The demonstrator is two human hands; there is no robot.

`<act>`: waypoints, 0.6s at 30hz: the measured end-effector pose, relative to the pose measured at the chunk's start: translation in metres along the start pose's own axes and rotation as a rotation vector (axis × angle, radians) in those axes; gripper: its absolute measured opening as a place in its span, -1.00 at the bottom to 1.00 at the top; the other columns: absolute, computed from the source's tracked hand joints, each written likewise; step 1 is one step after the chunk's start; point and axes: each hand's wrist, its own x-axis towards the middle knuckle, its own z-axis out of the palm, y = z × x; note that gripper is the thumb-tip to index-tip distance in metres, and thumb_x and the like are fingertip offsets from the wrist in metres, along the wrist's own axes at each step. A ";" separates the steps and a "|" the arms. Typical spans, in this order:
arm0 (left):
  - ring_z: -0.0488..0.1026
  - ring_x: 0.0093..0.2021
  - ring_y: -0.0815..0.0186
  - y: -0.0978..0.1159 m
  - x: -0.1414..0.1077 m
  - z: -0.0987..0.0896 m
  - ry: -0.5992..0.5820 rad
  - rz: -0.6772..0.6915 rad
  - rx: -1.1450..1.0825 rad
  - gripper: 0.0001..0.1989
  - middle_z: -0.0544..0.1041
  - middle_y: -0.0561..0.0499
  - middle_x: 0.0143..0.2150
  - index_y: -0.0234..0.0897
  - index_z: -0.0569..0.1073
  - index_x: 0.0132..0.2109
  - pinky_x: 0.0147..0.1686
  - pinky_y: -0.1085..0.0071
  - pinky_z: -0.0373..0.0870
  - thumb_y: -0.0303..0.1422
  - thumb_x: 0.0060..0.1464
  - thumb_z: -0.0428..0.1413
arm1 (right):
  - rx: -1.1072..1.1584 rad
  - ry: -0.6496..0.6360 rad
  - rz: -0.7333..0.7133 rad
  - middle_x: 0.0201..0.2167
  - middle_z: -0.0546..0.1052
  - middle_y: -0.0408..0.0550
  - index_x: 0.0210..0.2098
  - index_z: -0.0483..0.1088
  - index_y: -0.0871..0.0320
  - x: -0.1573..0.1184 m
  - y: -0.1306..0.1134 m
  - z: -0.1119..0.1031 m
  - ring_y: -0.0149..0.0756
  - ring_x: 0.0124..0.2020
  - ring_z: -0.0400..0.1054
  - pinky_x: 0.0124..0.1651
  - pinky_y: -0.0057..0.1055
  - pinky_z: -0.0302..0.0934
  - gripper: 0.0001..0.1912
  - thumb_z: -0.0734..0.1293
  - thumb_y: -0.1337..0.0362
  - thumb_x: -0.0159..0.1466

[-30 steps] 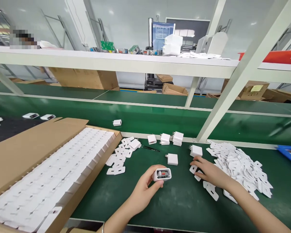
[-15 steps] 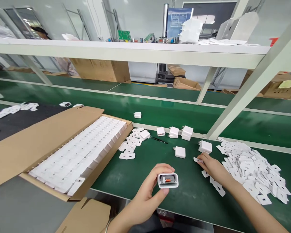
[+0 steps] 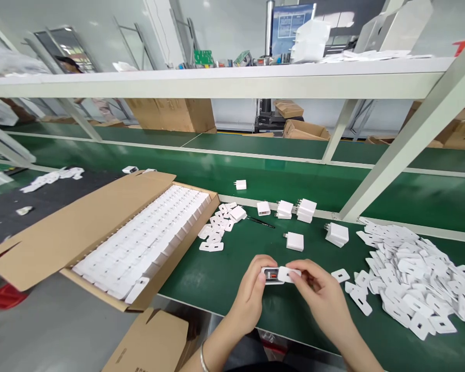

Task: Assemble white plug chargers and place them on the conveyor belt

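My left hand [image 3: 250, 297] grips a white charger housing [image 3: 270, 282] whose open end faces me, with grey and red parts showing inside. Between the thumb and fingers of my right hand [image 3: 321, 294] is a white cover plate [image 3: 289, 274], held against the right part of that opening. To the right spreads a big heap of white cover plates [image 3: 411, 274], with a loose plate [image 3: 340, 275] near my right hand. Beyond my hands lie a charger with a plug sticking out [image 3: 294, 241] and a pronged charger pair [image 3: 337, 234].
An open cardboard box [image 3: 178, 253] filled with rows of white pieces stands at the left. Behind a small pile of plates [image 3: 216, 230] lies a thin black tool [image 3: 260, 222]. A slanted white post [image 3: 403, 139] and shelf [image 3: 225, 84] cross the view.
My right hand has come left from beside the heap, bringing a cover plate to the charger housing. My left hand still holds the housing, now lower. The view has shifted slightly.
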 end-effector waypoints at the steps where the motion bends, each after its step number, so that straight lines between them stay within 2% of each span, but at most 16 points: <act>1: 0.38 0.06 0.20 -0.001 0.000 0.002 0.007 0.015 0.007 -0.62 0.40 -0.09 0.05 -0.19 0.45 0.07 0.08 0.27 0.28 -0.17 0.53 -0.22 | -0.001 -0.007 -0.008 -0.28 0.57 -0.08 -0.16 0.61 0.01 -0.001 -0.004 0.007 -0.26 -0.37 0.36 -0.32 -0.37 0.23 -0.72 0.36 -0.01 0.41; 5: 0.37 0.08 0.20 -0.004 0.001 0.004 0.037 0.055 0.052 -0.65 0.39 -0.08 0.06 -0.17 0.43 0.09 0.10 0.27 0.28 -0.19 0.53 -0.20 | 0.016 0.007 -0.039 -0.30 0.52 -0.09 -0.14 0.63 -0.01 0.000 -0.011 0.022 -0.29 -0.40 0.31 -0.35 -0.38 0.18 -0.73 0.35 0.01 0.43; 10: 0.37 0.08 0.19 -0.003 0.004 0.005 0.057 0.109 0.122 -0.67 0.38 -0.10 0.06 -0.19 0.43 0.10 0.09 0.24 0.30 -0.17 0.52 -0.16 | 0.035 0.067 -0.089 -0.28 0.46 -0.06 -0.17 0.64 0.02 0.000 -0.008 0.031 -0.34 -0.46 0.29 -0.41 -0.41 0.24 -0.68 0.37 -0.05 0.40; 12: 0.39 0.05 0.18 -0.001 0.007 0.007 0.057 0.117 0.131 -0.67 0.39 -0.12 0.04 -0.22 0.43 0.10 0.08 0.23 0.32 -0.16 0.51 -0.14 | 0.021 0.097 -0.121 -0.25 0.44 -0.05 -0.17 0.62 0.03 0.003 0.000 0.033 -0.35 -0.47 0.30 -0.42 -0.43 0.28 -0.66 0.38 -0.08 0.39; 15: 0.41 0.03 0.17 0.000 0.009 0.009 0.086 0.146 0.097 -0.64 0.43 -0.15 0.02 -0.26 0.45 0.07 0.08 0.20 0.35 -0.16 0.51 -0.15 | -0.002 0.148 -0.147 -0.28 0.43 -0.06 -0.05 0.57 0.04 0.010 0.022 0.035 -0.34 -0.49 0.31 -0.41 -0.42 0.35 -0.58 0.41 -0.14 0.33; 18: 0.42 0.06 0.14 -0.004 0.012 0.014 0.135 0.217 0.062 -0.54 0.43 -0.21 0.04 -0.29 0.47 0.08 0.12 0.15 0.37 -0.08 0.50 -0.19 | 0.057 0.092 -0.044 -0.32 0.48 -0.03 0.05 0.48 0.04 0.020 0.048 0.036 -0.21 -0.45 0.42 -0.43 -0.37 0.42 -0.41 0.43 -0.24 0.24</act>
